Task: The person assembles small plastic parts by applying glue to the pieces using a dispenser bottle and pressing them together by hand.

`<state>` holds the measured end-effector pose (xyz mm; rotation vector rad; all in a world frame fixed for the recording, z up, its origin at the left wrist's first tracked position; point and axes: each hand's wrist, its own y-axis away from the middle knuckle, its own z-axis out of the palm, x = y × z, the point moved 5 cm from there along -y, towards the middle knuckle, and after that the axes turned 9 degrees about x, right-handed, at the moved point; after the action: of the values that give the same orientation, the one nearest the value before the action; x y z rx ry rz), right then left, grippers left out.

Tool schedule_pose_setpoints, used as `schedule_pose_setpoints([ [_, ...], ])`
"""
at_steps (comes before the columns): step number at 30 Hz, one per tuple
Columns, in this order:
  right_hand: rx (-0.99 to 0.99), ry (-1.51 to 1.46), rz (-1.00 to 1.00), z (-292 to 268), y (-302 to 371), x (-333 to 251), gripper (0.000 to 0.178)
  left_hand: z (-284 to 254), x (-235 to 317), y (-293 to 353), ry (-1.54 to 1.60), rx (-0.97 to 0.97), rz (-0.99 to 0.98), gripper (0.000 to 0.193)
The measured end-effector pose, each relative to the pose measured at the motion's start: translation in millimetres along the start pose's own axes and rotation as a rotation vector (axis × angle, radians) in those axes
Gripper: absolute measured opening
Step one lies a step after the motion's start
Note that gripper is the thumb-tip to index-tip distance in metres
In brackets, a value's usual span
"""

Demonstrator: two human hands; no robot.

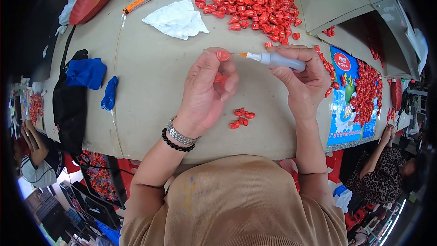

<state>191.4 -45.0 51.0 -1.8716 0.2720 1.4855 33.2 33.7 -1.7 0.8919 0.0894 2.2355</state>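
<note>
The left hand (pixel 198 79) pinches a small red piece (pixel 222 55) between thumb and fingertip above the middle of the counter (pixel 150 118); its other fingers curl loosely over more red pieces (pixel 219 78), partly hidden. The right hand (pixel 305 70) is closed around a needle-tipped squeeze bottle (pixel 284 61), level, its orange-collared needle directed at the pinched piece; whether they touch is too fine to tell.

Four or so loose figurines (pixel 241 118) lie toward the counter's near edge, between the forearms. A big heap of red figurines (pixel 255 4) spreads from the far edge, its stragglers reaching close behind the right hand. Left of it lie a crumpled white cloth (pixel 176 19) and an orange tube (pixel 138 3). Toward the left edge, a blue cloth (pixel 86 73) rests on a black bag (pixel 70 105), with a crumpled blue scrap (pixel 109 93) just beside. At the right end, a blue printed sheet (pixel 337 118) carries another red heap (pixel 366 91).

A red oval tray (pixel 93 0) sits at the far left corner, its inside hard to see. At the far right corner, a grey open-fronted box (pixel 339 16) has red pieces about its opening. Below the near edge, to the left, a black crate (pixel 119 184) is filled with mostly red pieces. The bottle is translucent; its fill level cannot be told.
</note>
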Motion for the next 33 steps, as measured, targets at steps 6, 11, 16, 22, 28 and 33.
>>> schedule_pose_setpoints([
  [6,0.019,-0.043,-0.013,-1.3,0.4,-2.7,0.027,-0.6,-2.5,-0.2,-0.006,0.001,-0.016,0.026],
  [11,0.044,-0.077,0.066,2.9,2.8,-6.5,0.027,-0.8,-6.9,0.5,0.002,-0.027,-0.052,0.027],
  [16,0.02,-0.054,0.054,4.4,2.6,-6.5,0.027,-1.4,-7.5,0.2,0.006,-0.021,-0.06,0.028],
  [22,0.016,-0.04,0.045,5.0,3.0,-6.3,0.026,0.6,-6.4,0.9,-0.004,-0.013,-0.063,0.032],
  [28,0.015,-0.056,0.05,4.8,3.0,-6.7,0.025,1.9,-6.7,0.9,-0.015,-0.026,-0.061,0.036],
  [33,0.046,-0.063,0.05,2.6,2.8,-6.5,0.026,2.5,-6.8,1.4,-0.009,-0.04,-0.055,0.035],
])
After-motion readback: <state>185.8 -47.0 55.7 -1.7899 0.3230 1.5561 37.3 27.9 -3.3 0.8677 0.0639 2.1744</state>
